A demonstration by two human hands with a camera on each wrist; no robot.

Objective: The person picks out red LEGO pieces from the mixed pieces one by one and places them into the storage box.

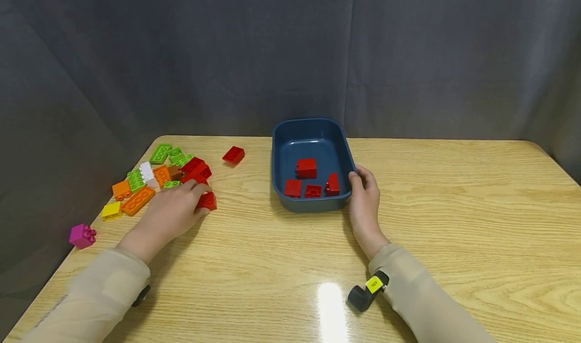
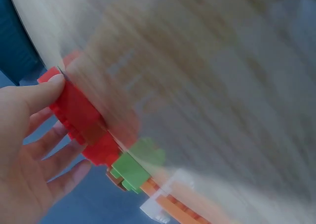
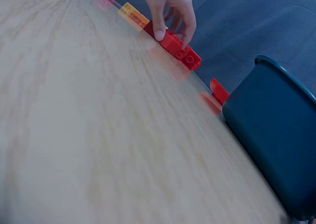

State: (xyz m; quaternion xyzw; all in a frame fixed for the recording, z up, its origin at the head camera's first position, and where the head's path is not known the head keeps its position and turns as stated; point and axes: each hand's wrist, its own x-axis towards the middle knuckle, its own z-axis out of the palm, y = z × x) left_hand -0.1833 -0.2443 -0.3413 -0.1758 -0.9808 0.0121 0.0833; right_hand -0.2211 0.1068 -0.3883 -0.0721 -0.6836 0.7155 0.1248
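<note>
My left hand (image 1: 174,207) reaches into the near right side of a spread of toy building bricks. Its thumb and fingers pinch a red brick (image 1: 208,201) low at the tabletop; the left wrist view shows the thumb (image 2: 52,88) on the brick's near face. More red bricks (image 1: 196,167) lie just beyond the fingers. At the middle of the table stands a dark blue plastic box (image 1: 310,205) with several red bricks (image 1: 306,168) inside. My right hand (image 1: 365,202) holds the box by its near right rim, thumb over the edge and the other fingers along the outer wall.
Green (image 1: 161,153), orange (image 1: 138,201), white (image 1: 148,174) and yellow bricks (image 1: 111,211) lie along the table's left edge, with a magenta brick (image 1: 82,236) nearer me. A lone red brick (image 1: 233,155) sits between the spread and the box. A dark curtain (image 1: 227,55) hangs behind the table.
</note>
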